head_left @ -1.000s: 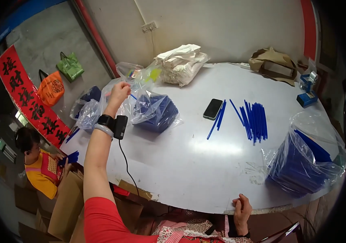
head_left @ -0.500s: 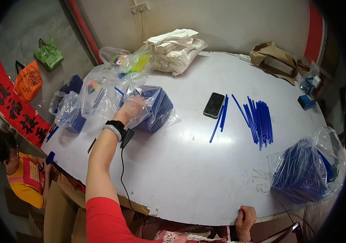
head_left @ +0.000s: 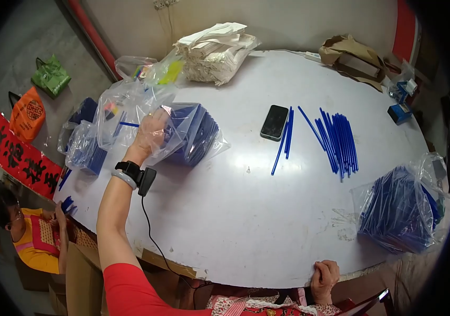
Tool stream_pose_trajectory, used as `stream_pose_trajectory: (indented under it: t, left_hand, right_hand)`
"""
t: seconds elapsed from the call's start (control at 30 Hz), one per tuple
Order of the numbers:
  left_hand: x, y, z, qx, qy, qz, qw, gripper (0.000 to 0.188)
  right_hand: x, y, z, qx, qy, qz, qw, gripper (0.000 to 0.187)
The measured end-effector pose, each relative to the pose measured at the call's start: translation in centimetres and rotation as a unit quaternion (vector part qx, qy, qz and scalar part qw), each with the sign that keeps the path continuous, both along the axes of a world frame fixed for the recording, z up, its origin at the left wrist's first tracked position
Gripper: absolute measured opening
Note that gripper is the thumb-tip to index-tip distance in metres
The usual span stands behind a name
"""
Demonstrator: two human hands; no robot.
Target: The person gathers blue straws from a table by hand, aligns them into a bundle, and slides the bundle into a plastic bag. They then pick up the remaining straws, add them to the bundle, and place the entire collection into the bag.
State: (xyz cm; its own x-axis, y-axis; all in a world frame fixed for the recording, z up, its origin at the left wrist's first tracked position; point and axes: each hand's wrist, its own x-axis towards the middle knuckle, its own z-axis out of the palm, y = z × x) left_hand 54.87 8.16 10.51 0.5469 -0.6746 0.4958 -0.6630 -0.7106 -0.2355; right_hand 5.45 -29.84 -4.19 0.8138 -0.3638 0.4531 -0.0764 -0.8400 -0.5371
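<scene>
My left hand (head_left: 152, 129) reaches over the left side of the table, closed round a thin blue plastic stick (head_left: 129, 124) that juts out to the left. It rests against a clear plastic bag (head_left: 162, 150) holding a stack of blue flat pieces (head_left: 196, 134); part of the film overlaps my fingers. My right hand (head_left: 325, 274) lies at the table's front edge with fingers curled and nothing visible in it. Right of the middle lie a pile of blue sticks (head_left: 340, 142) and a few loose ones beside a phone (head_left: 275, 122).
Another clear bag of blue pieces (head_left: 396, 210) stands at the right, more blue pieces (head_left: 85, 150) at the left. White sheets (head_left: 214, 52) and a brown paper bag (head_left: 354, 58) are at the back. A cable (head_left: 154, 237) trails from my left wrist. A person (head_left: 38, 237) sits at the left.
My left hand has pulled slightly left and its wrist has turned; the blue stick now points nearly level. My right hand stays at the edge. The whole view has shifted a little.
</scene>
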Motion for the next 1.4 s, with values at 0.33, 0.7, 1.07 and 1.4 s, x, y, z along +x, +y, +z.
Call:
stream_pose_trajectory:
  t: [0.33,0.7,1.07,1.4]
  left_hand:
    - [-0.5,0.0,-0.5,0.091,0.156,-0.014,0.983,0.033]
    - [0.2,1.4,-2.2,0.106,0.073,-0.048,0.991,0.015]
    - [14.4,12.2,-11.5,0.041,0.195,0.003,0.98,0.045]
    - [6.1,2.6,-7.1,0.17,0.156,0.024,0.973,0.038]
  right_hand:
    - [0.3,0.2,0.1,-0.006,0.009,-0.004,1.0,0.017]
    - [-0.4,-0.4,0.5,-0.022,-0.011,0.0,1.0,0.015]
    - [-0.7,-0.7,-0.5,-0.017,-0.004,0.011,1.0,0.016]
    - [-2.1,-1.3,-0.6,-0.031,0.012,-0.006,0.999,0.018]
